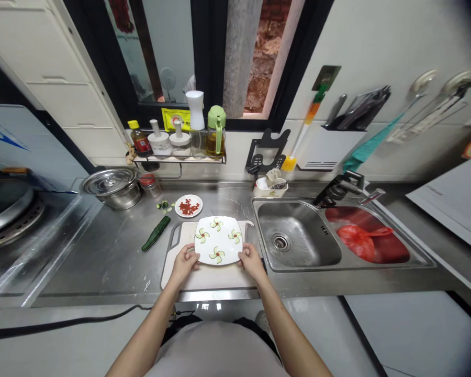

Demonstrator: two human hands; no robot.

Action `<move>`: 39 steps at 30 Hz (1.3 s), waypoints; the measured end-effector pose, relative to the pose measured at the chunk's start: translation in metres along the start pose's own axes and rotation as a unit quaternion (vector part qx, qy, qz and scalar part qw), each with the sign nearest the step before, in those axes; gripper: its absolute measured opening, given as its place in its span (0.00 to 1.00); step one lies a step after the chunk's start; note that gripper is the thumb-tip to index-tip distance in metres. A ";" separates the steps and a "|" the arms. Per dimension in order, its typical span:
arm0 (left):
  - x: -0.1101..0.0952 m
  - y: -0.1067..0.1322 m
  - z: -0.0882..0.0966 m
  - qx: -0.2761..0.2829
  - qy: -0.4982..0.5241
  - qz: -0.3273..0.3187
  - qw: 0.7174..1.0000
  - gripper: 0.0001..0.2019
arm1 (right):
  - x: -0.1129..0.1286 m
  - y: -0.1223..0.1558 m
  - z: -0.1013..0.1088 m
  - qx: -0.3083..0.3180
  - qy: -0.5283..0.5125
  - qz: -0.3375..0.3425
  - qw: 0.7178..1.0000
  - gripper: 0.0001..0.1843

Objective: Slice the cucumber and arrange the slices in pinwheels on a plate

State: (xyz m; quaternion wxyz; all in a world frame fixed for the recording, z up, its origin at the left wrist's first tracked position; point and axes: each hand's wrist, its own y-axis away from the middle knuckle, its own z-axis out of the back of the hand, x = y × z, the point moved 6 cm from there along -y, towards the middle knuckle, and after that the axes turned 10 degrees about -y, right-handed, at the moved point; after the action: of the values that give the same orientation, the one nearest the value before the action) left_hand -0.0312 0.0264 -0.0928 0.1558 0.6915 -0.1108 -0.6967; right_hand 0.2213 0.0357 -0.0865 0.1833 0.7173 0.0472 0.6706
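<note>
Between my two hands is a white square plate (219, 242) with rounded corners, over the cutting board (188, 280). Several pinwheels of pale green cucumber slices (217, 255) with red centres are laid out on it. My left hand (185, 263) pinches the plate's near left corner, thumb on top. At the near right corner my right hand (251, 260) grips the rim the same way. Behind the plate sits a small round dish (197, 209) of red bits. A dark green cucumber piece (156, 233) lies left of the board, with cucumber scraps (165, 206) farther back.
A double sink (298, 246) is on the right, a red plastic bag (355, 242) in its far basin. A lidded steel pot (118, 191) and a red-capped jar (150, 185) stand at the back left. Seasoning bottles line a wall rack (168, 158).
</note>
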 end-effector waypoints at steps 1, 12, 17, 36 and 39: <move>-0.005 0.003 0.000 0.012 0.013 -0.001 1.000 0.30 | 0.005 0.003 0.001 0.005 -0.010 0.000 1.000 0.17; -0.026 0.012 0.000 0.025 0.059 -0.008 0.998 0.35 | 0.038 0.017 -0.001 0.016 -0.071 0.015 0.997 0.19; -0.026 0.014 -0.001 0.018 0.067 0.006 0.998 0.35 | 0.040 0.018 -0.002 0.017 -0.079 0.006 0.997 0.20; -0.016 0.029 -0.017 0.058 0.051 0.034 0.996 0.34 | -0.002 0.029 -0.019 0.020 -0.259 -0.146 0.955 0.29; -0.013 0.034 -0.029 0.139 -0.004 0.020 0.990 0.31 | -0.003 0.049 0.012 -0.030 -0.280 -0.151 0.948 0.36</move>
State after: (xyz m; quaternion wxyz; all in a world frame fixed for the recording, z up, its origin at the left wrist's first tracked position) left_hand -0.0002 0.0016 -0.0692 0.0714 0.7014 -0.2205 -0.6740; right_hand 0.2241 -0.0137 -0.0740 0.3095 0.8548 0.0813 0.4085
